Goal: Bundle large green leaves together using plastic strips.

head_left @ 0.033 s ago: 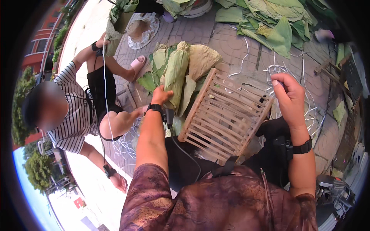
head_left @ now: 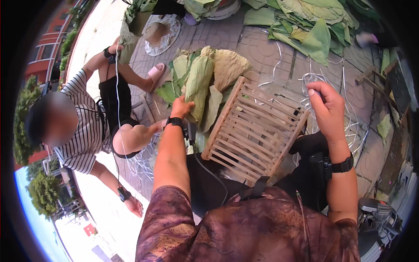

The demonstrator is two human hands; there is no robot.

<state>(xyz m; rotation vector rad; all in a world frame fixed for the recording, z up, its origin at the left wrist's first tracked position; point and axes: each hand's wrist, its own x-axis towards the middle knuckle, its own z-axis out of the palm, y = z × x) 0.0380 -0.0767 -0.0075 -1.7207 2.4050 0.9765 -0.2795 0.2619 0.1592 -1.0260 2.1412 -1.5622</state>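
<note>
Left hand (head_left: 181, 107) grabbing a rolled bundle of pale green leaves (head_left: 198, 85), fingers closed on its lower end.

Right hand (head_left: 327, 109) is up over the white strings (head_left: 349, 126), pinched shut, apparently on a strand. Slatted wooden rack (head_left: 253, 126) leans tilted across the lap between both hands. Person in a striped shirt (head_left: 83, 126) crouches just left.

Pale green leaves (head_left: 198, 83), tan slatted rack (head_left: 255, 129), black-and-white striped shirt (head_left: 80, 131), seemingly white strings (head_left: 349, 126).
</note>
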